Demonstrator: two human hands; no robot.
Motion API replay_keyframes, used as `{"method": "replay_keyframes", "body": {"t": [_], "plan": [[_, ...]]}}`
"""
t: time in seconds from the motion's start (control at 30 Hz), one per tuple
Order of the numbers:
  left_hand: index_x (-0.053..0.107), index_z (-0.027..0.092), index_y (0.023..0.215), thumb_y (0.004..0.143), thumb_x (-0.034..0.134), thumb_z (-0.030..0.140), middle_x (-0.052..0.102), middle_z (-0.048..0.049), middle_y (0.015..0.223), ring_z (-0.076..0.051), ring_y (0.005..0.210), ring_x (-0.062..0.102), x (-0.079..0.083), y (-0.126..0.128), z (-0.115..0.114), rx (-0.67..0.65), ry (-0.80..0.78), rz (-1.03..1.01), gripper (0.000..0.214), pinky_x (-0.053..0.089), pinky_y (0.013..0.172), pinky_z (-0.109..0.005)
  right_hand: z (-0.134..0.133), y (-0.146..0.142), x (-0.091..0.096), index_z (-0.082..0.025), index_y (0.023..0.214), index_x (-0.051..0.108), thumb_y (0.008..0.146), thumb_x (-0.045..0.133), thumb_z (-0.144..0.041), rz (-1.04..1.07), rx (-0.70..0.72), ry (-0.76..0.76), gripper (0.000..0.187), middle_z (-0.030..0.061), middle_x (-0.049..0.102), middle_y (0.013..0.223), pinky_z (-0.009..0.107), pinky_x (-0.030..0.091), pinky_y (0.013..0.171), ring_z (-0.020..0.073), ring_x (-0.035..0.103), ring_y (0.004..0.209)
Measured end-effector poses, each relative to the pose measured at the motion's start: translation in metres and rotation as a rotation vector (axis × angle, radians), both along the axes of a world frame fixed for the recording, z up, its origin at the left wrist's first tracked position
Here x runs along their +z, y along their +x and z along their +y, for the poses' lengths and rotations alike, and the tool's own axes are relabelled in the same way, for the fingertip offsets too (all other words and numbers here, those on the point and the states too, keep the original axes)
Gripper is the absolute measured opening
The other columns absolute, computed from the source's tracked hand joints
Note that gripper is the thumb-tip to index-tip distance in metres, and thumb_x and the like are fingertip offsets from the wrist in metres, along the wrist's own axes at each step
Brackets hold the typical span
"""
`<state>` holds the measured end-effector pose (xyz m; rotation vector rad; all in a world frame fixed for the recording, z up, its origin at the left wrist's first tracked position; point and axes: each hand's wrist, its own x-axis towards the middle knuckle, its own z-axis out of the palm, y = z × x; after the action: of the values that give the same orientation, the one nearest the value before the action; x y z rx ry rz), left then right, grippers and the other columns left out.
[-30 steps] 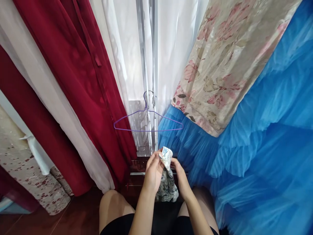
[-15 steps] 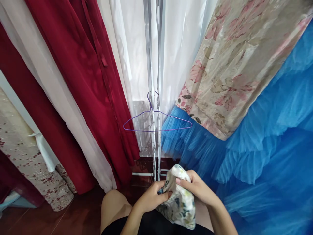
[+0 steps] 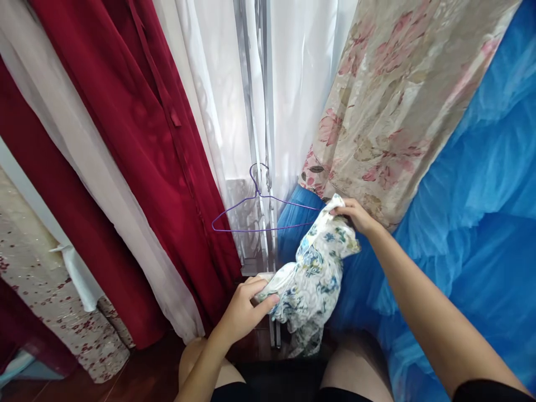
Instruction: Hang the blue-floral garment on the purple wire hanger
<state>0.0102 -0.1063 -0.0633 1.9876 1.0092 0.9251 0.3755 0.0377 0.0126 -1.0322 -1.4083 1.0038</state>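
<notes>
A white garment [image 3: 314, 268] with a blue and yellow floral print is stretched between my two hands, its lower part hanging in folds. My left hand [image 3: 247, 304] pinches one end of its edge, low and to the left. The other end, higher and to the right, is gripped by my right hand [image 3: 354, 215], close to the right tip of a purple wire hanger [image 3: 234, 206]. That hanger hangs on a pale metal rack; the garment and my right hand cover its right corner.
Long red fabric [image 3: 138, 128] hangs at the left, white fabric [image 3: 301, 72] behind the rack's upright posts [image 3: 268, 111]. A beige floral garment [image 3: 389, 111] and a blue tulle skirt [image 3: 469, 234] hang at the right. Dark red tiles [image 3: 138, 368] form the floor.
The bunched garment has been raised from near my lap and spread out. My right hand has moved up to the hanger's right end; my left hand has shifted slightly left and up.
</notes>
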Motion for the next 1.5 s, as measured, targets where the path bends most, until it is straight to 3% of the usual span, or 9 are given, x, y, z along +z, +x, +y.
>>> {"method": "replay_keyframes", "body": {"t": [0.2,0.43,0.6,0.7,0.97,1.1,1.23,1.37,1.5], "plan": [[0.058,0.017,0.074,0.089,0.067,0.048,0.049,-0.0012,0.075,-0.015,0.070,0.045,0.027,0.002,0.012,0.013,-0.071,-0.241,0.036,0.036,0.064,-0.026,0.046,-0.042,0.021,-0.013,0.072,0.073,0.059,0.082,-0.028,0.030,0.190,-0.145,0.022,0.0068,0.074,0.073,0.027,0.049,0.061,0.0188,0.065,0.066],[0.062,0.019,0.067,0.089,0.068,0.040,0.055,-0.0030,0.076,-0.019,0.079,0.050,0.016,-0.056,0.024,0.030,0.021,0.064,0.031,0.039,0.075,-0.029,0.018,-0.067,0.001,-0.018,0.091,0.072,0.064,0.085,-0.027,0.055,0.359,-0.158,0.031,-0.0006,0.071,0.071,0.022,0.045,0.056,0.0138,0.062,0.061],[0.076,0.026,0.076,0.066,0.086,0.033,0.068,-0.0055,0.085,-0.029,0.097,0.056,0.003,-0.122,0.075,0.295,0.145,0.121,0.016,0.032,0.108,-0.040,0.004,-0.060,0.003,-0.018,0.104,0.077,0.066,0.082,-0.027,0.020,0.304,-0.183,0.040,0.0045,0.076,0.087,0.025,0.050,0.064,0.0193,0.069,0.075],[0.074,0.027,0.077,0.063,0.085,0.026,0.071,-0.0036,0.084,-0.030,0.096,0.057,0.010,-0.146,0.110,0.427,0.150,0.056,0.018,0.033,0.108,-0.044,0.005,-0.068,0.003,-0.017,0.094,0.077,0.063,0.083,-0.027,0.004,0.329,-0.182,0.033,0.0055,0.077,0.095,0.026,0.050,0.067,0.0201,0.069,0.080],[0.061,0.022,0.087,0.071,0.063,-0.002,0.061,-0.0022,0.072,-0.027,0.079,0.059,0.040,-0.123,0.172,0.742,0.230,-0.146,0.029,0.041,0.092,-0.033,0.008,-0.084,-0.012,-0.016,0.078,0.068,0.063,0.086,-0.032,0.119,0.356,-0.249,0.028,-0.0012,0.069,0.065,0.022,0.042,0.053,0.0130,0.060,0.055],[0.068,0.020,0.095,0.070,0.057,-0.006,0.062,-0.0026,0.072,-0.026,0.081,0.060,0.039,-0.113,0.187,0.651,0.174,-0.351,0.038,0.042,0.092,-0.030,0.001,-0.079,-0.007,-0.016,0.083,0.070,0.062,0.087,-0.033,0.149,0.339,-0.296,0.031,0.0023,0.073,0.073,0.026,0.049,0.056,0.0176,0.066,0.060],[0.072,0.019,0.077,0.070,0.057,-0.004,0.065,-0.0041,0.077,-0.021,0.080,0.059,0.045,-0.123,0.190,0.504,0.120,-0.354,0.029,0.045,0.086,-0.025,-0.004,-0.072,0.003,-0.015,0.092,0.075,0.064,0.088,-0.037,0.136,0.278,-0.294,0.038,0.0082,0.079,0.084,0.030,0.055,0.064,0.0220,0.072,0.070],[0.071,0.015,0.071,0.072,0.056,0.001,0.062,-0.0023,0.069,-0.015,0.064,0.056,0.051,-0.148,0.183,0.315,-0.203,-0.373,0.021,0.045,0.066,-0.022,-0.004,-0.065,0.003,-0.018,0.097,0.076,0.066,0.089,-0.044,0.049,0.156,-0.099,0.042,0.0053,0.077,0.090,0.027,0.052,0.068,0.0188,0.069,0.077],[0.068,0.013,0.070,0.067,0.065,0.009,0.063,-0.0039,0.062,-0.016,0.053,0.058,0.053,-0.164,0.166,0.234,-0.388,-0.377,0.006,0.046,0.053,-0.025,-0.003,-0.057,-0.012,-0.016,0.075,0.072,0.069,0.086,-0.054,-0.044,0.066,0.004,0.040,-0.0003,0.067,0.071,0.022,0.043,0.060,0.0120,0.057,0.065]]}}
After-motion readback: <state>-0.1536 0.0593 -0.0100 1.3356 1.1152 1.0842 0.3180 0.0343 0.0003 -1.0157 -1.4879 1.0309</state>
